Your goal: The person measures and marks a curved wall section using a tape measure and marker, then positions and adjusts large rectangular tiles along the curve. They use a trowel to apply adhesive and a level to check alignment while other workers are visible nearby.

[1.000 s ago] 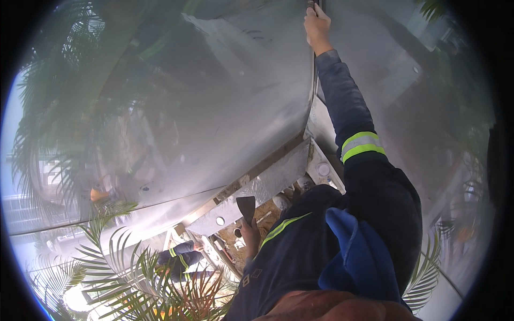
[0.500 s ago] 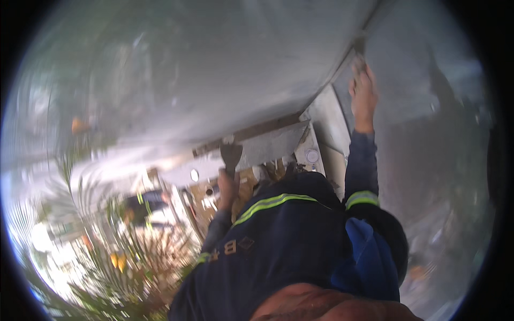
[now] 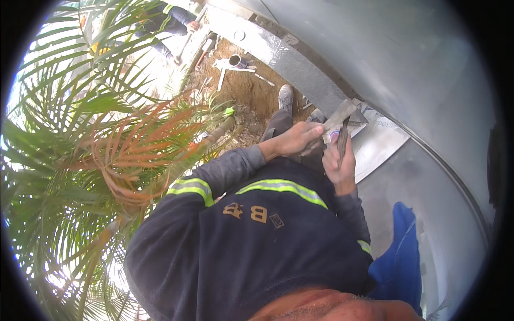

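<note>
In front of my waist, my left hand (image 3: 297, 138) is closed around a grey-smeared putty knife (image 3: 341, 112), its flat blade pointing up and to the right. Close beside it, my right hand (image 3: 341, 163) grips a second, narrower-looking scraper (image 3: 343, 140), seen nearly edge-on. The two blades meet or overlap; whether they actually touch I cannot tell. My fingers hide most of both handles. Both tools are away from the smooth grey wall (image 3: 428, 69), above a grey ledge (image 3: 305, 69).
Palm fronds (image 3: 69, 123) crowd my left side. Ahead on brown soil stands an open can (image 3: 235, 60) among loose strips. Another person (image 3: 171, 18) works at the far left. A pale panel (image 3: 380, 142) lies by the wall; blue cloth (image 3: 399, 262) hangs at my right.
My right hand has come down from the wall seam with its scraper. My left hand has brought its putty knife over to meet it. The view has turned, showing more palm and ground.
</note>
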